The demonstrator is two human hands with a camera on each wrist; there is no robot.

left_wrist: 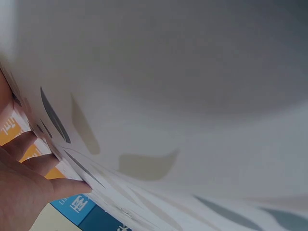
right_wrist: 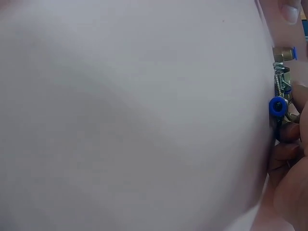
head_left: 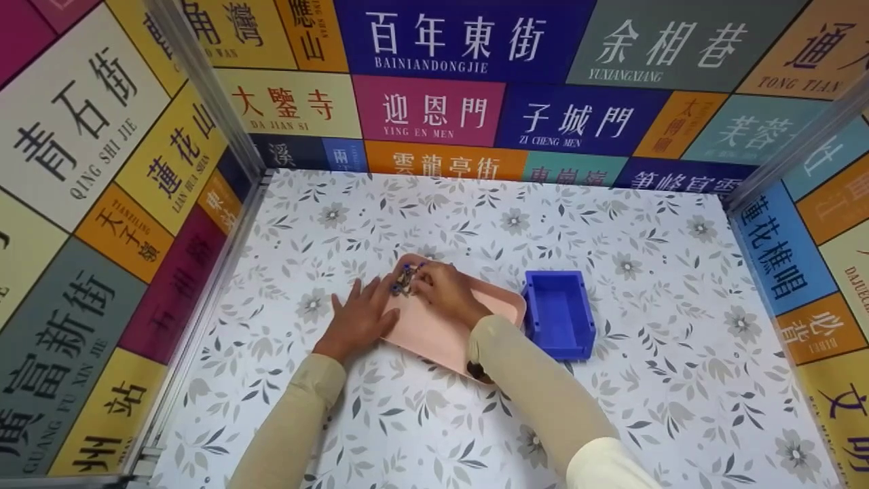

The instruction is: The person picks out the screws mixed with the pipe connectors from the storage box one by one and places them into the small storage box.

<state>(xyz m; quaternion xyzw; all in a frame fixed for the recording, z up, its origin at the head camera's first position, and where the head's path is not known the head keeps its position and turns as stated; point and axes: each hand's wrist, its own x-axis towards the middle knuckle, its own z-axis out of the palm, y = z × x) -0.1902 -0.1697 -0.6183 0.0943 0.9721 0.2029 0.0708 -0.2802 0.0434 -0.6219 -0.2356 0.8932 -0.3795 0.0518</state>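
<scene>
Handling looks unfinished: blue-ringed push-in fittings [right_wrist: 278,107] lie heaped at the pink tray's [head_left: 434,333] 10 o'clock, blue bin [head_left: 560,309] at 3. Left hand [head_left: 358,316] rests spread at 9; right hand's [head_left: 448,291] fingers curl into the heap, grip unclear.

The tray [head_left: 434,333] looks smooth and matt, the bin [head_left: 561,316] plastic, the fittings [head_left: 406,279] metal.

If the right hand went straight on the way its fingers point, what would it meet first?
Most likely the small metal parts with blue ends on the pink tray; the right hand has its fingertips right at them, though overlap hides which piece comes first.
</scene>
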